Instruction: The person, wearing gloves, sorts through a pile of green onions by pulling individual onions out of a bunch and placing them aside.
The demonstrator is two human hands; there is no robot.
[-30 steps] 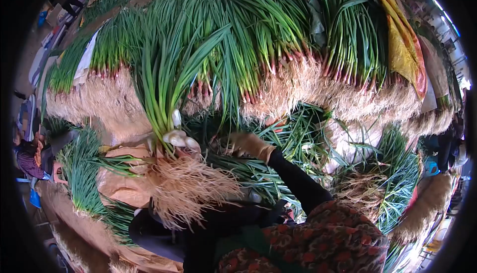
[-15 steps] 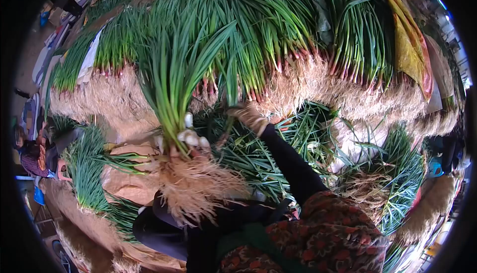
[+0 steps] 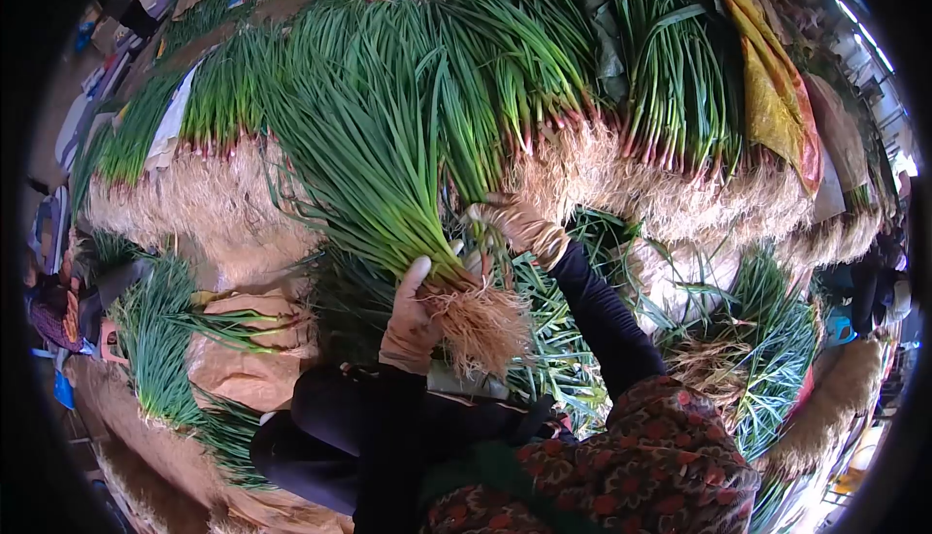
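Note:
My left hand (image 3: 410, 320), in a pale glove, is closed around the lower stems of a large bundle of green garlic (image 3: 403, 214). Its long leaves point up and left, and the pale roots (image 3: 482, 325) fan out below, over my lap. My right hand (image 3: 519, 226), gloved as well, is just right of the stems. Its fingers curl around a few thin yellowish-green stalks (image 3: 488, 240), partly hidden by the hand. Loose green leaves (image 3: 549, 330) lie beneath both hands.
A long row of green garlic with matted roots (image 3: 204, 199) stretches across the back. Brown sacking (image 3: 248, 359) with a few stalks lies left. A smaller pile (image 3: 777, 340) lies right, near a white sack (image 3: 680, 277). Another person (image 3: 60, 311) is at the far left.
The bundle has tipped, its roots swinging right and up. My left hand, previously mostly hidden behind the bundle, now shows its back and thumb. My right hand has shifted slightly right.

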